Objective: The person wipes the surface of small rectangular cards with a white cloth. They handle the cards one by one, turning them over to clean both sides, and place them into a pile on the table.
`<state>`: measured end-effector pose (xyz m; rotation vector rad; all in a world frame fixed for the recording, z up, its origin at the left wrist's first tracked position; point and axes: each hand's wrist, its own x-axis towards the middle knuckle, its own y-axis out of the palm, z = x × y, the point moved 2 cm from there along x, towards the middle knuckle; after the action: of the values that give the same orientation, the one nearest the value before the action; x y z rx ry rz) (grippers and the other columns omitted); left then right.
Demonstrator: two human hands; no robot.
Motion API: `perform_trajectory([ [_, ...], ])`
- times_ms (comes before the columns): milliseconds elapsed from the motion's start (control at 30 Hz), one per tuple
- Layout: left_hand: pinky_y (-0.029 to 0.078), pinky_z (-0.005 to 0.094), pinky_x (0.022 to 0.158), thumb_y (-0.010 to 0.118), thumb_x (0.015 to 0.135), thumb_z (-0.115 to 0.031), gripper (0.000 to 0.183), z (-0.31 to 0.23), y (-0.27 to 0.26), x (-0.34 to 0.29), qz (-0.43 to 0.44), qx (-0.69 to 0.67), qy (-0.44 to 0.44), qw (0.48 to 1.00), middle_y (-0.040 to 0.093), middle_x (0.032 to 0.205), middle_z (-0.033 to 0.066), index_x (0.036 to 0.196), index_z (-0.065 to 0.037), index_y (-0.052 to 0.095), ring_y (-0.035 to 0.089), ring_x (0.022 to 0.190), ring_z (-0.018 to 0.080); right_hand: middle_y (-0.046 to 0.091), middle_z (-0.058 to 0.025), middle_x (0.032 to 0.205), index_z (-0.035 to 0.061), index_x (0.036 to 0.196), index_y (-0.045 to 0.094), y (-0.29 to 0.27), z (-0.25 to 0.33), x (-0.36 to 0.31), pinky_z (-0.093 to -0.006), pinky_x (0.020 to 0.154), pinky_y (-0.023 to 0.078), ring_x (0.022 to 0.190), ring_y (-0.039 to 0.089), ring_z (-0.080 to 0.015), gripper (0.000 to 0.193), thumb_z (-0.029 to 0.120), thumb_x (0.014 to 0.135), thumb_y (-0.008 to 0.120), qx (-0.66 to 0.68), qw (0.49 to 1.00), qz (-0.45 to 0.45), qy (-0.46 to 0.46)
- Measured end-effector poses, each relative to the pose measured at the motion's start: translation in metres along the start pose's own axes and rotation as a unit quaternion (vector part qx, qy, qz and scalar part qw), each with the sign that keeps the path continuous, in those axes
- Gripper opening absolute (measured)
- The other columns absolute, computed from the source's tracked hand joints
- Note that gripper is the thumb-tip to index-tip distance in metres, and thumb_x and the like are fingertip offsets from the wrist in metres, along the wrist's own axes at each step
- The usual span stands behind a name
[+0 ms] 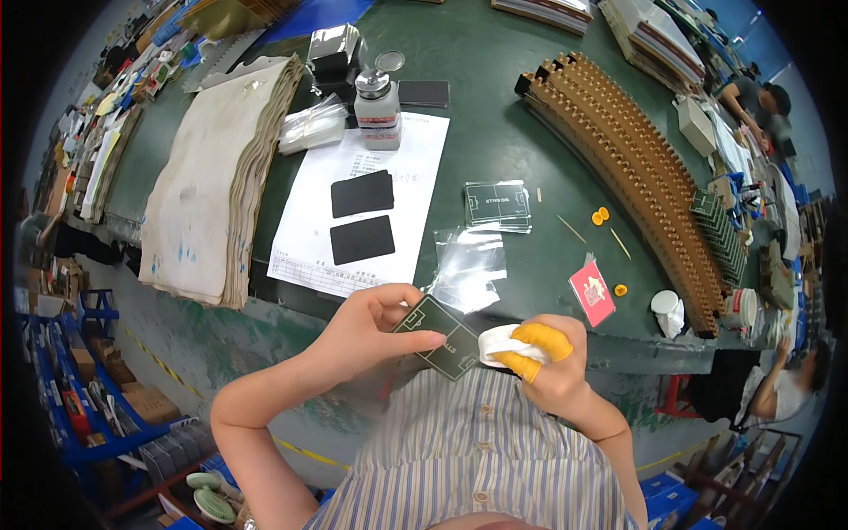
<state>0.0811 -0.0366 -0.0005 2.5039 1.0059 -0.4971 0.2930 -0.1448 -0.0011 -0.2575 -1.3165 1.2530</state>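
A dark green card printed with a white football-pitch outline is pinched in my left hand, thumb on its printed face. My right hand, with yellow finger cots on its fingertips, grips a folded white cloth close to the card's right edge. Just beyond lie clear plastic sleeves and a stack of similar green cards. Two plain black cards rest on a printed paper sheet to the left. A red card is on the right.
A dispenser bottle stands at the sheet's far edge, beside plastic sleeves. Thick stacked sheets lie left. A long notched brown rack curves along the right, holding green cards. Loose yellow finger cots and a white jar sit nearby.
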Motion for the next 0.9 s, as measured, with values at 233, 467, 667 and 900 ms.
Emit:
perform_trajectory([
  [233, 0.049, 0.0212, 0.069, 0.070, 0.081, -0.005, 0.018, -0.005, -0.002, 0.004, -0.016, -0.046, 0.033, 0.998, 0.068, 0.087, 0.0061, 0.093, -0.003, 0.056, 0.062, 0.077, 0.0072, 0.062, -0.0032, 0.095, 0.0150, 0.087, 0.073, -0.004, -0.009, -0.013, -0.0350, 0.073, 0.043, 0.091, 0.055, -0.0235, 0.028, 0.007, 0.061, 0.073, -0.013, 1.000, -0.001, 0.025],
  [467, 0.048, 0.0205, 0.068, 0.071, 0.080, -0.004, 0.019, 0.000, 0.000, 0.012, -0.020, -0.042, 0.014, 0.999, 0.067, 0.083, 0.0039, 0.090, -0.005, 0.054, 0.061, 0.073, 0.0063, 0.054, -0.0083, 0.100, 0.0039, 0.105, 0.060, 0.001, -0.022, -0.034, -0.0299, 0.077, 0.044, 0.089, 0.054, -0.0186, 0.017, 0.008, 0.090, 0.054, 0.294, 0.924, -0.055, 0.239],
  [667, 0.050, 0.0219, 0.070, 0.072, 0.078, -0.002, 0.026, 0.007, 0.002, 0.019, -0.020, -0.048, 0.026, 0.998, 0.064, 0.086, 0.0032, 0.093, -0.006, 0.052, 0.060, 0.078, 0.0072, 0.054, -0.0060, 0.107, -0.0007, 0.111, 0.056, 0.017, -0.029, -0.037, -0.0326, 0.077, 0.044, 0.090, 0.053, -0.0166, 0.025, 0.008, 0.088, 0.056, 0.614, 0.665, -0.099, 0.412],
  [900, 0.056, 0.0249, 0.070, 0.070, 0.078, 0.000, 0.030, 0.002, 0.008, 0.023, -0.002, -0.076, 0.003, 0.997, 0.060, 0.090, 0.0036, 0.096, -0.006, 0.048, 0.060, 0.083, 0.0094, 0.056, -0.0087, 0.105, 0.0021, 0.116, 0.053, 0.018, -0.028, -0.028, -0.0339, 0.076, 0.045, 0.091, 0.054, -0.0189, 0.034, 0.015, 0.086, 0.062, 0.759, 0.501, -0.095, 0.405],
])
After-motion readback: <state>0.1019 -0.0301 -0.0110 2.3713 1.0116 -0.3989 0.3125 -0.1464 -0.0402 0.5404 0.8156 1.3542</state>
